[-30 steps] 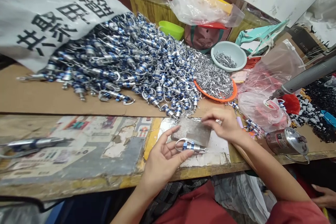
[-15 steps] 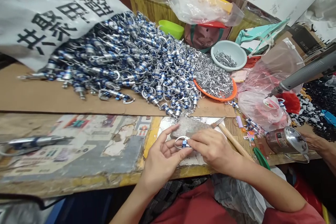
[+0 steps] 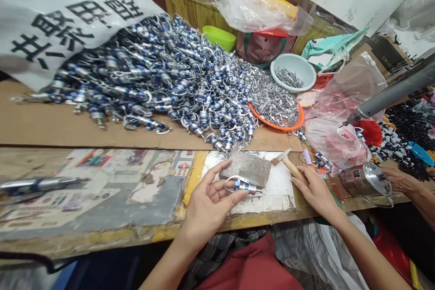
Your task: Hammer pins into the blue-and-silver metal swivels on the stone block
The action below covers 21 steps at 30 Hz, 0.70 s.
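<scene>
My left hand [image 3: 207,201] pinches a silver and blue swivel clip [image 3: 245,186] between thumb and fingers, holding it at the near edge of a grey metal block [image 3: 249,167]. My right hand [image 3: 314,192] lies over the wooden handle of a small hammer [image 3: 284,159], fingers closing round it; the hammer's head rests just right of the block. Block and hammer sit on a white sheet [image 3: 278,190] at the bench's front edge.
A big heap of the same clips [image 3: 163,77] spills from a white printed sack [image 3: 50,18] across cardboard. Behind are an orange dish [image 3: 295,123] and a pale bowl [image 3: 307,72] of small metal parts. A steel canister [image 3: 367,181], plastic bags and another person's hand [image 3: 403,180] are at right.
My right hand left the clip and moved right onto the hammer handle. The left hand keeps the clip by the block. The other person's hand came in at the right.
</scene>
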Motion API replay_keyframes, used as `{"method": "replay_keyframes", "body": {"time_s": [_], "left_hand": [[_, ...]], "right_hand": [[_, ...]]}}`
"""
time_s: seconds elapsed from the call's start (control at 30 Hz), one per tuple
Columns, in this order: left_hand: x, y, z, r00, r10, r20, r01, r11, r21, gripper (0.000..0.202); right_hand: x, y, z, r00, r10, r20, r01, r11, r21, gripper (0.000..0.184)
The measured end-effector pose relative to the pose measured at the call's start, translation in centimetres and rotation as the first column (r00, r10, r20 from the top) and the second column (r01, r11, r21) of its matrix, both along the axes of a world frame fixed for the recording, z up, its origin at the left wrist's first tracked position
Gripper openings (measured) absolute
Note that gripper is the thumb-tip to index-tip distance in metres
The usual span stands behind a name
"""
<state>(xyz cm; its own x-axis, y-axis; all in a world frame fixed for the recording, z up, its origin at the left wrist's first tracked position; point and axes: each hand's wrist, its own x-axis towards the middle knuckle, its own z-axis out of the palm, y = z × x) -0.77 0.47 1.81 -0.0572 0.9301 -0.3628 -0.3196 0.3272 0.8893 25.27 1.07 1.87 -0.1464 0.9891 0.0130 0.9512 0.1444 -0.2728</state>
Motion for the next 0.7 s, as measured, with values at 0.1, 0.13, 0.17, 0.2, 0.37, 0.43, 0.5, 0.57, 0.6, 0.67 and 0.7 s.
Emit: {"method": "replay_keyframes", "body": {"time_s": [0.1,0.13,0.17,0.2,0.37,0.43,0.5,0.57,0.6,0.67,0.7], "left_hand": [[-0.2,0.1,-0.6,0.999,-0.046,0.009,0.046,0.999,-0.002,0.079],[-0.2,0.2,-0.7,0.998,-0.058,0.014,0.058,0.998,-0.004,0.081],[-0.3,0.2,-0.8,0.998,-0.064,0.019,0.065,0.998,-0.006,0.082],[-0.3,0.2,-0.9,0.998,-0.064,0.024,0.065,0.998,-0.008,0.083],[-0.4,0.3,-0.2,0.996,-0.071,0.05,0.072,0.997,-0.011,0.085],[-0.4,0.4,0.0,0.997,-0.065,0.046,0.066,0.998,-0.021,0.085],[-0.3,0.4,0.1,0.997,-0.062,0.047,0.063,0.998,-0.028,0.085],[0.0,0.3,0.0,0.997,-0.063,0.05,0.064,0.998,-0.023,0.085],[0.2,0.3,0.0,0.996,-0.068,0.053,0.069,0.998,-0.015,0.086],[0.2,0.1,0.1,0.996,-0.076,0.046,0.076,0.997,-0.003,0.086],[-0.1,0.0,0.2,0.998,-0.065,0.025,0.065,0.998,0.001,0.085]], "right_hand": [[-2.1,-0.5,2.3,0.974,0.185,-0.13,-0.162,0.972,0.171,0.032],[-2.9,-0.6,3.1,0.95,0.281,-0.136,-0.249,0.945,0.211,0.038],[-3.6,-0.7,3.9,0.92,0.37,-0.13,-0.331,0.911,0.247,0.045],[-4.3,-0.8,4.5,0.892,0.437,-0.118,-0.391,0.875,0.286,0.051],[-5.7,-0.9,4.9,0.86,0.51,0.03,-0.499,0.824,0.268,0.058],[-5.7,-1.0,4.4,0.864,0.499,0.07,-0.502,0.838,0.214,0.057],[-5.7,-1.3,4.1,0.877,0.477,0.053,-0.475,0.846,0.242,0.057],[-5.6,-1.7,3.8,0.888,0.459,0.017,-0.451,0.864,0.225,0.056],[-5.5,-1.8,3.6,0.895,0.446,-0.008,-0.436,0.878,0.197,0.054],[-4.8,-1.9,3.1,0.913,0.401,-0.083,-0.384,0.909,0.165,0.049],[-4.2,-1.8,2.7,0.925,0.358,-0.13,-0.333,0.926,0.178,0.047]]}}
